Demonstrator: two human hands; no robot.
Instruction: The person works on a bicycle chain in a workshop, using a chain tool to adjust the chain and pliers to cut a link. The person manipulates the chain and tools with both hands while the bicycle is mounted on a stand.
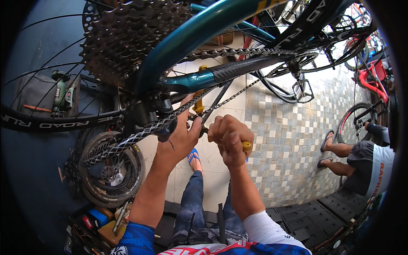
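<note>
A teal bicycle frame with its rear wheel and large dark cassette hangs above my hands. The loose lower run of the chain slopes down to a yellow chain tool. My left hand is closed round the tool's yellow body and the chain beside it, thumb pressed near the joint. My right hand makes a fist round the tool's handle, whose yellow end shows past the little-finger side. The fingers hide where pin and chain meet. A braided sleeve crosses in front of the derailleur.
A bicycle wheel leans at the lower left above a box of tools and parts. At the right a person in sandals is near a red bicycle. Dark mats lie along the tiled floor.
</note>
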